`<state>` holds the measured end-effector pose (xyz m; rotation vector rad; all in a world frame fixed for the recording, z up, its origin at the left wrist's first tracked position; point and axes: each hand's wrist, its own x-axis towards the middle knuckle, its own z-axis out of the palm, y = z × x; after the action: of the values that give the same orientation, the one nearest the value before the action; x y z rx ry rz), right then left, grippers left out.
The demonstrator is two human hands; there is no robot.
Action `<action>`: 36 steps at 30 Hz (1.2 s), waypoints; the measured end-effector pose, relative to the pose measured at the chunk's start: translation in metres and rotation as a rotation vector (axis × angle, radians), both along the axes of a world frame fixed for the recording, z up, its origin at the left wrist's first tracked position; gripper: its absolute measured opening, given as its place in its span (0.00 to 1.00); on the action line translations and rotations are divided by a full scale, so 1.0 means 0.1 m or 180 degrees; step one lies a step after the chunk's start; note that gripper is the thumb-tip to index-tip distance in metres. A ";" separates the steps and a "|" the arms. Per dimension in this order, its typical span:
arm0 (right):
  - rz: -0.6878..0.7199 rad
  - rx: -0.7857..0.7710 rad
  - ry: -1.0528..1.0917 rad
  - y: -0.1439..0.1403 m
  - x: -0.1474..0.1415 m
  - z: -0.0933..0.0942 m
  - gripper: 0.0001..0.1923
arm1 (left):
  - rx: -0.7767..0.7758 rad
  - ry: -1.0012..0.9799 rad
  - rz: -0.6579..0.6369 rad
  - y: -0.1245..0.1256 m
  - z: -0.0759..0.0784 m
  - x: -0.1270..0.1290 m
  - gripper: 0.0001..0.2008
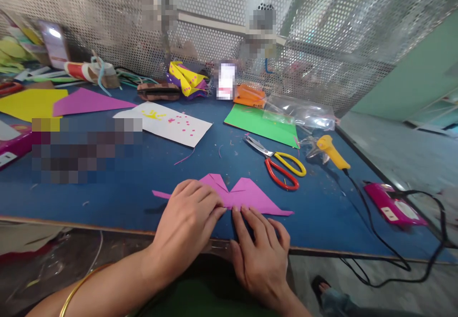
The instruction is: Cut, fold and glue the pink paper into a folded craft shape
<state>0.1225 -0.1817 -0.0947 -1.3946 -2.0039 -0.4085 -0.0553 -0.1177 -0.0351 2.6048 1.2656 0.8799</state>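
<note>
Left hand and right hand, grips released, press flat on folded purple paper on blue tabletop; scissors nearby.

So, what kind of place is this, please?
Probably a craft or paper-folding workbench. Both hands, left hand and right hand, press a folded purple paper on a blue table. Coloured sheets, scissors and a yellow glue gun lie around, with a perforated metal screen behind.
</note>
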 end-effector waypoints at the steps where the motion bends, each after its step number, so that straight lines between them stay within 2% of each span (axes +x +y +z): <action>1: -0.0005 0.0000 0.0003 0.00 0.00 0.00 0.21 | 0.0018 0.0013 0.0013 0.02 0.01 0.01 0.10; 12: 0.0026 0.0016 -0.0012 0.00 0.00 -0.01 0.21 | -0.0026 0.0232 0.0252 0.11 0.06 0.02 0.08; 18: 0.0009 -0.0003 0.0123 0.02 -0.06 0.05 0.21 | -0.0030 0.0271 0.0231 0.13 0.06 0.02 0.08; 22: 0.0215 0.0057 0.0091 0.07 -0.10 0.08 0.21 | -0.0070 0.0231 0.0244 0.12 0.05 0.02 0.08; 36: 0.0177 0.0126 0.0095 0.08 -0.15 0.05 0.19 | -0.0125 0.0173 0.0249 0.15 0.09 -0.12 0.09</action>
<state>0.1077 -0.1739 -0.0898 -1.3105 -1.9950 -0.3982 -0.0675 -0.1032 -0.0260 2.5814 1.3929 0.7927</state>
